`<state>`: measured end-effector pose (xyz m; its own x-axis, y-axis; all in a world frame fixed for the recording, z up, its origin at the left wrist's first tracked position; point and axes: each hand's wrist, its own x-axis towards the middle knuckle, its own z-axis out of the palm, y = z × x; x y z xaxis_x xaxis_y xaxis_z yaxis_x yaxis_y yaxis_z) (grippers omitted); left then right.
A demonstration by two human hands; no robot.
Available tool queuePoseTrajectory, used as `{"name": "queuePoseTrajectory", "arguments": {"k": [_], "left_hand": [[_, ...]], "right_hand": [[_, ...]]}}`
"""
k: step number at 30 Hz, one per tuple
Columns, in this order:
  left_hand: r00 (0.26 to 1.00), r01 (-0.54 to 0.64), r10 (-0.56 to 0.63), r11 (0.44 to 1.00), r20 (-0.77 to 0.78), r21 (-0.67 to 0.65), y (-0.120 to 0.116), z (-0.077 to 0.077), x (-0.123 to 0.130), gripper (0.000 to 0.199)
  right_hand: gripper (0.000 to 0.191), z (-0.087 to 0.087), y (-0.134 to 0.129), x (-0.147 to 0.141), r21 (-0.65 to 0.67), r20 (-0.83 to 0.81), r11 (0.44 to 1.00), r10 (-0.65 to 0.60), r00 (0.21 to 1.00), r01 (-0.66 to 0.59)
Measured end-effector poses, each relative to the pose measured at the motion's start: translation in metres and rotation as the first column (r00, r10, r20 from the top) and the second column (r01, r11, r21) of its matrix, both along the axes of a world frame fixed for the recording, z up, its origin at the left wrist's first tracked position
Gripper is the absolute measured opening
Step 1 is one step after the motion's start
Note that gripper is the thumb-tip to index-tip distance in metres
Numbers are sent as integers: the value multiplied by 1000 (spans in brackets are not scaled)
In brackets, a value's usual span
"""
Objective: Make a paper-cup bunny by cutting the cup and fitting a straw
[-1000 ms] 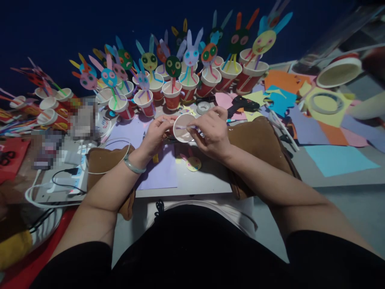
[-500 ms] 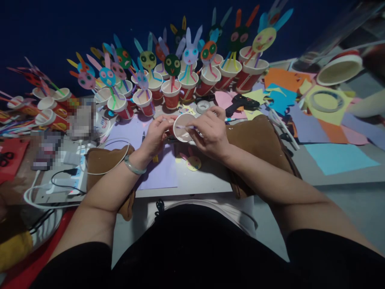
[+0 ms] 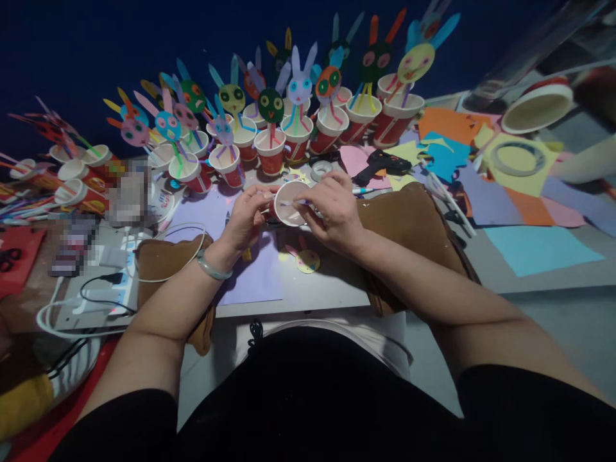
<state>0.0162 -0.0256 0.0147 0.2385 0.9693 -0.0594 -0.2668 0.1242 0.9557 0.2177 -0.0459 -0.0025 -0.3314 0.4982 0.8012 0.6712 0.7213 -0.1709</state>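
My left hand [image 3: 244,217] is closed on the side of a paper cup [image 3: 285,197], whose open mouth is tilted toward me. My right hand [image 3: 334,208] reaches over the cup's right rim, its thumb and fingers pinched on a thin pale purple strip [image 3: 287,203] that shows against the white inside. The strip's far part is hard to make out. On the table just below the cup lies a yellow paper rabbit face [image 3: 308,260] with pink ears. A sheet of purple paper [image 3: 255,282] lies under my left wrist.
Several red cups with paper rabbit heads [image 3: 272,144] stand in rows at the back. A black glue gun [image 3: 382,165] and tape roll [image 3: 320,171] lie beyond my hands. Brown cushions [image 3: 409,237] flank my forearms. Coloured paper [image 3: 543,247] covers the right; a power strip [image 3: 122,282] and cables are left.
The whole view has shifted slightly. Both hands keep their hold on the cup and strip, with hardly any movement between them.
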Motion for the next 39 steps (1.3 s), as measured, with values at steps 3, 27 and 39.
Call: {"name": "queuePoseTrajectory", "arguments": {"k": [3, 27, 39], "left_hand": [[999, 8, -7, 1000, 52, -6, 1, 1, -1, 26], [995, -59, 73, 976, 62, -210, 17, -5, 2, 32], [993, -29, 59, 959, 99, -282, 12, -6, 7, 15]], "right_hand": [[22, 0, 1, 1, 11, -6, 1000, -8, 1000, 8], [24, -11, 2, -4, -24, -79, 996, 83, 993, -85], [39, 5, 1, 2, -175, -98, 984, -36, 995, 18]]}}
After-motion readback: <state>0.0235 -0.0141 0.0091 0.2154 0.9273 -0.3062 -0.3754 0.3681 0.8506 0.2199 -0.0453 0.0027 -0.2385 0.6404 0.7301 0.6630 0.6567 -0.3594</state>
